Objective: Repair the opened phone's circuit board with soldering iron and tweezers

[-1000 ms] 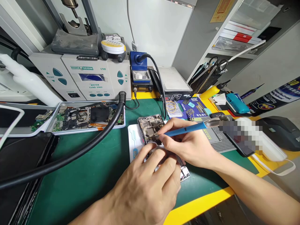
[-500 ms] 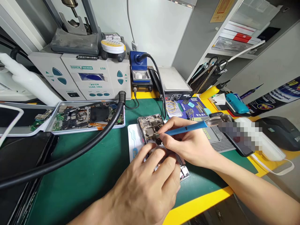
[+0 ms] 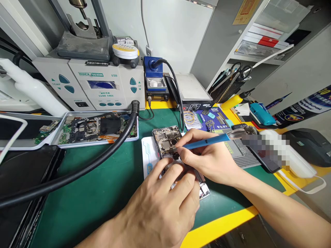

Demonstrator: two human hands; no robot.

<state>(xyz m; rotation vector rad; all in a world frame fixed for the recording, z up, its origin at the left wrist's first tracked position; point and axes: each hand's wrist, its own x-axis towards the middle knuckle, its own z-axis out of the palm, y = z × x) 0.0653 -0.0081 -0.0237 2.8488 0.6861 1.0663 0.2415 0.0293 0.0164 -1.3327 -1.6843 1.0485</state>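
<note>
An opened phone [image 3: 167,139] with its circuit board bare lies on a white pad [image 3: 148,155] on the green mat. My left hand [image 3: 160,206] presses down on the phone's near part, fingers spread over it. My right hand [image 3: 209,160] grips a blue-handled tool [image 3: 207,141] like a pen, its tip touching the board near the phone's middle. The lower end of the phone [image 3: 204,190] sticks out from under my left hand.
A thick black hose [image 3: 85,170] crosses the mat from the left. A metal tray of phone parts [image 3: 95,129] sits behind it, in front of a grey rework station [image 3: 100,86]. A blue soldering stand [image 3: 155,77], tool holder [image 3: 230,88] and grey mat [image 3: 240,151] stand to the right.
</note>
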